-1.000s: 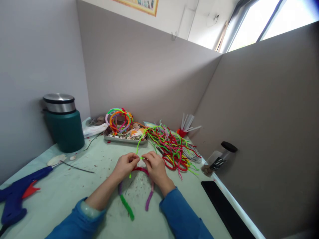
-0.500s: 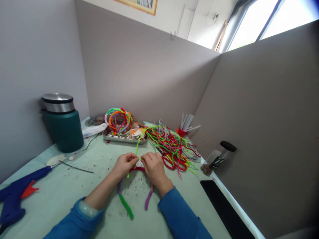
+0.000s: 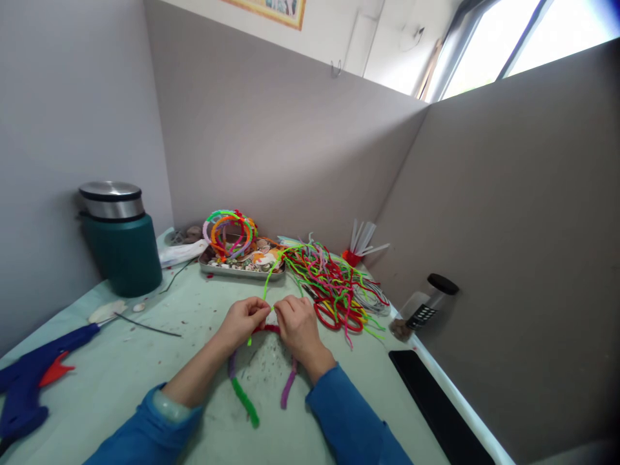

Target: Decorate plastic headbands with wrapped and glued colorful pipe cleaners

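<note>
My left hand [image 3: 246,321] pinches a lime-green pipe cleaner [image 3: 267,284] between thumb and fingers. Close beside it, my right hand [image 3: 296,323] is closed on the same pipe cleaner, fingertips nearly meeting the left ones. One lime end rises toward the far tray; a short end shows below my left fingers. Under both hands lies an arched headband-like band wrapped in coloured pipe cleaner [image 3: 246,402], green and purple on the left leg, red across the top and purple on the right leg. My hands hide part of its top.
A pile of pipe cleaners [image 3: 329,274] with red-handled scissors [image 3: 339,318] lies behind my right hand. Coloured hoops [image 3: 231,232] rest on a metal tray [image 3: 242,274]. At left are a green flask [image 3: 121,252] and blue glue gun [image 3: 48,358]; a black strip [image 3: 431,400] lies right.
Almost nothing differs. My fingers have shifted only slightly around the lime-green pipe cleaner, and the band stays in place.
</note>
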`<state>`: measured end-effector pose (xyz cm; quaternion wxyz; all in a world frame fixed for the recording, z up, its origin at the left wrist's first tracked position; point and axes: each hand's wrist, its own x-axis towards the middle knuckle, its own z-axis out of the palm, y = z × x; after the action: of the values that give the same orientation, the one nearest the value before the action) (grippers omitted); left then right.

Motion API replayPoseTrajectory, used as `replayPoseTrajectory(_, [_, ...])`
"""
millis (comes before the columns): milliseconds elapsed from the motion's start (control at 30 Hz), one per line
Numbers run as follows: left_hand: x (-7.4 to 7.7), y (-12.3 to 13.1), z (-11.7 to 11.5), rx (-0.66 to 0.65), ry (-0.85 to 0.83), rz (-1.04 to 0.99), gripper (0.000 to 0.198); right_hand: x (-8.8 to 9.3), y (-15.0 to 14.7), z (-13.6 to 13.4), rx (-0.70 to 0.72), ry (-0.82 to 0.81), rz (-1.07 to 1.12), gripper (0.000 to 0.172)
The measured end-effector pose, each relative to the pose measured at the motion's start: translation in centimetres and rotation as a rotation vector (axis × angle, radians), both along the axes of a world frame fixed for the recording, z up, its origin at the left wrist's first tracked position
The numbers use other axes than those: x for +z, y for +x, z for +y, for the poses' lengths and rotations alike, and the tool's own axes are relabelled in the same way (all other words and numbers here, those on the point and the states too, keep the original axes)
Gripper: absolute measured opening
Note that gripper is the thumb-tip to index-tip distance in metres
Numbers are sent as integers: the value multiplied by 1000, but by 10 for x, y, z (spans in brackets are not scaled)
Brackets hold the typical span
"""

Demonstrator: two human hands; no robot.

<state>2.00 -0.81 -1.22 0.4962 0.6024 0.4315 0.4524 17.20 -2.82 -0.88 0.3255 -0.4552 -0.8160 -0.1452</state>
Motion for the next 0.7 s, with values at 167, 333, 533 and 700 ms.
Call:
replayPoseTrajectory(167, [-1, -1, 1, 28, 8, 15, 26, 1, 0, 1, 12, -36, 120, 15])
replayPoseTrajectory(333, [-6, -5, 3, 112, 97, 174, 22, 4, 3, 0, 32, -80, 188, 11])
replayPoseTrajectory(533, [1, -5, -4, 143, 244, 380, 19, 0, 1, 0, 6, -86, 57, 8])
replayPoseTrajectory(700, [6, -6, -7, 178, 304, 474, 18, -4, 0, 0, 3, -140, 101, 8])
